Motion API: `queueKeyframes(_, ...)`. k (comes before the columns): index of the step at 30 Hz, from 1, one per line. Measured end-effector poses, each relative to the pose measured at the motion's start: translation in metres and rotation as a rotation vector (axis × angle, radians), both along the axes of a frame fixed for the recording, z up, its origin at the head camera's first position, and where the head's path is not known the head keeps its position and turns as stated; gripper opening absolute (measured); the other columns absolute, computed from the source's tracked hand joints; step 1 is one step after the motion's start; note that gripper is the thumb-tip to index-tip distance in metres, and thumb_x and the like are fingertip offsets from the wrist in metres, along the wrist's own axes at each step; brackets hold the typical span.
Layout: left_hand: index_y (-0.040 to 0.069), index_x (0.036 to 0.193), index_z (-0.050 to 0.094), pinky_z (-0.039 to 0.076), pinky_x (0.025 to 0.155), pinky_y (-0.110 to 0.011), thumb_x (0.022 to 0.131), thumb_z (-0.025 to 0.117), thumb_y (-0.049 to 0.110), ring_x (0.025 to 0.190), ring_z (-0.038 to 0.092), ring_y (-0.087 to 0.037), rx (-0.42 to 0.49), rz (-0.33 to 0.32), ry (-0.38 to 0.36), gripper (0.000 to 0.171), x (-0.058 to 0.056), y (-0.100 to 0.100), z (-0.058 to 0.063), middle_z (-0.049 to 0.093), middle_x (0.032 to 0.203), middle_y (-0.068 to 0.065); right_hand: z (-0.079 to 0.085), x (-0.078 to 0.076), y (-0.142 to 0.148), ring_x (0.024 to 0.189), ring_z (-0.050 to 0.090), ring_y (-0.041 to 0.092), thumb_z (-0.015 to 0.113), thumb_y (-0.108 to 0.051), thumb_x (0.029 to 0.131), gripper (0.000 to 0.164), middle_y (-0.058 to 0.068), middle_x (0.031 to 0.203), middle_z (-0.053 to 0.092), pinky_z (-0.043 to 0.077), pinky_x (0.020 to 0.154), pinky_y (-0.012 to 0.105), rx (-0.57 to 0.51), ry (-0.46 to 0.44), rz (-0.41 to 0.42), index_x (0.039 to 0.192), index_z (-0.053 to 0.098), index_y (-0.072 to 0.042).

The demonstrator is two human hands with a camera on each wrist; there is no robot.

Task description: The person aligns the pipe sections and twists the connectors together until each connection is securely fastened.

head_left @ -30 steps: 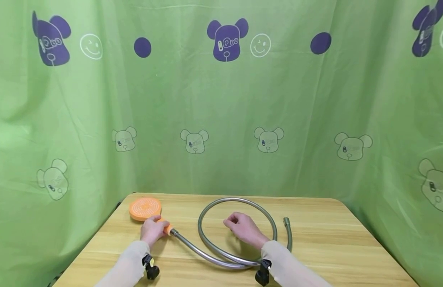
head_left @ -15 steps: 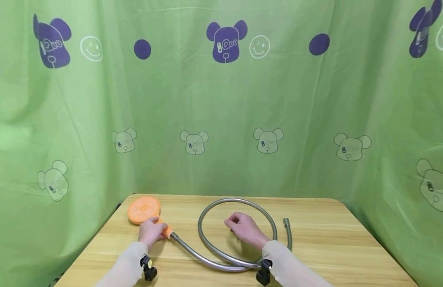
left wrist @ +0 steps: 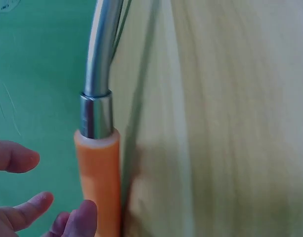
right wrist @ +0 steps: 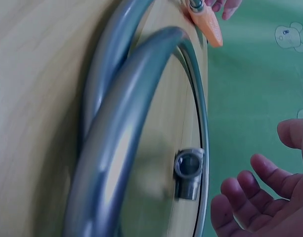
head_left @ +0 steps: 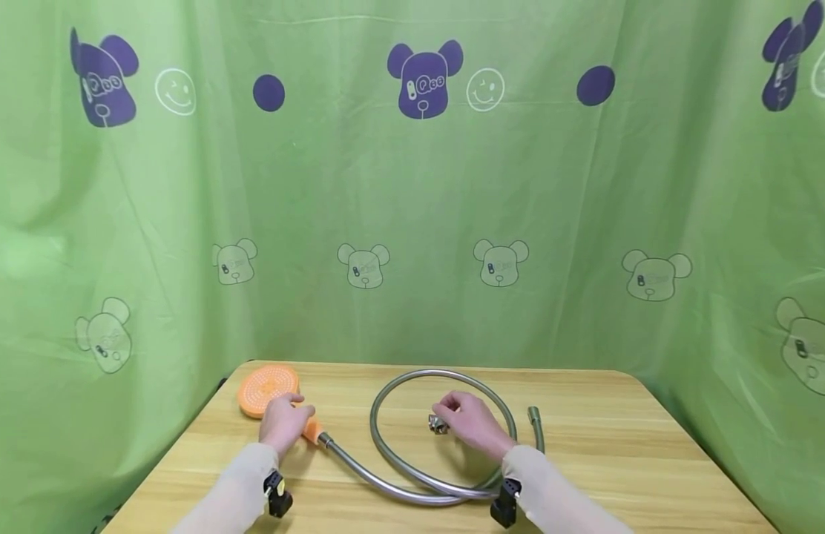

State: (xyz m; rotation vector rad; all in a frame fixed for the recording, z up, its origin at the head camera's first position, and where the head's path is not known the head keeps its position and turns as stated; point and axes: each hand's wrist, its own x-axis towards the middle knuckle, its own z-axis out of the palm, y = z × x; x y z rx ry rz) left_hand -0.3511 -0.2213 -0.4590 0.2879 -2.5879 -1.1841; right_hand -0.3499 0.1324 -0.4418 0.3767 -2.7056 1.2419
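An orange shower head [head_left: 268, 391] lies face up at the left of the table, joined to a grey metal hose [head_left: 386, 488]. My left hand [head_left: 283, 424] is over its handle [left wrist: 99, 168]; in the left wrist view thumb and fingers stand apart rather than wrapped around it. My right hand [head_left: 478, 426] hovers inside the hose loop with relaxed, slightly bent fingers. Just left of its fingertips sits a small chrome fitting [head_left: 438, 424] with a round opening. The right wrist view shows a gap between that fitting and the fingers.
The hose's free end, a metal connector [head_left: 534, 415], lies to the right of the loop. The wooden table [head_left: 626, 445] has green printed curtains [head_left: 412, 311] behind it and on both sides. Black cameras are strapped to both wrists.
My left hand has loosened from the shower head's handle and lifted slightly. My right hand has shifted right off the chrome fitting, which now shows beside it. The shower head has turned slightly.
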Motion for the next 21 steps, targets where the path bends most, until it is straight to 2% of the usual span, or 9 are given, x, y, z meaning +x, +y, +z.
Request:
queueKeyframes(2, 0.0, 0.125, 0.066, 0.049, 0.092, -0.053, 0.087, 0.068, 0.025, 0.107, 0.062, -0.036, -0.021, -0.016, 0.014, 0.045, -0.001, 0.004, 0.003, 0.067, 0.116, -0.022, 0.0, -0.001, 0.005, 0.078, 0.058, 0.013, 0.066, -0.029, 0.096, 0.018, -0.001, 0.088, 0.067, 0.051, 0.07, 0.031, 0.004, 0.003, -0.022, 0.097, 0.069, -0.011)
queueKeyframes(7, 0.004, 0.122, 0.069, 0.05, 0.085, -0.046, 0.087, 0.069, 0.025, 0.096, 0.063, -0.028, -0.058, -0.058, 0.039, 0.041, -0.002, 0.019, 0.012, 0.07, 0.105, -0.014, -0.004, -0.005, 0.018, 0.081, 0.059, 0.012, 0.066, -0.032, 0.096, 0.019, -0.002, 0.09, 0.067, 0.051, 0.074, 0.033, 0.052, 0.02, -0.085, 0.097, 0.069, -0.014)
queueKeyframes(11, 0.007, 0.121, 0.07, 0.05, 0.082, -0.043, 0.085, 0.071, 0.025, 0.092, 0.064, -0.025, -0.068, -0.09, 0.043, 0.04, -0.004, 0.031, 0.017, 0.071, 0.104, -0.01, -0.004, -0.007, 0.028, 0.087, 0.061, 0.014, 0.066, -0.034, 0.095, 0.022, -0.001, 0.096, 0.068, 0.053, 0.079, 0.036, 0.062, 0.02, -0.101, 0.101, 0.07, -0.013)
queueKeyframes(16, 0.008, 0.122, 0.07, 0.051, 0.078, -0.039, 0.085, 0.071, 0.025, 0.087, 0.064, -0.021, -0.068, -0.133, 0.058, 0.041, -0.007, 0.04, 0.018, 0.072, 0.102, -0.009, -0.001, -0.005, 0.038, 0.093, 0.062, 0.018, 0.065, -0.034, 0.096, 0.026, 0.003, 0.103, 0.069, 0.054, 0.083, 0.04, 0.044, -0.005, -0.104, 0.106, 0.069, -0.011)
queueKeyframes(21, 0.007, 0.122, 0.069, 0.052, 0.08, -0.041, 0.084, 0.071, 0.025, 0.088, 0.065, -0.022, -0.076, -0.164, 0.074, 0.042, -0.007, 0.048, 0.02, 0.072, 0.102, -0.01, -0.001, -0.004, 0.049, 0.095, 0.062, 0.019, 0.065, -0.034, 0.096, 0.027, 0.004, 0.106, 0.068, 0.053, 0.085, 0.041, 0.056, -0.006, -0.132, 0.108, 0.069, -0.011)
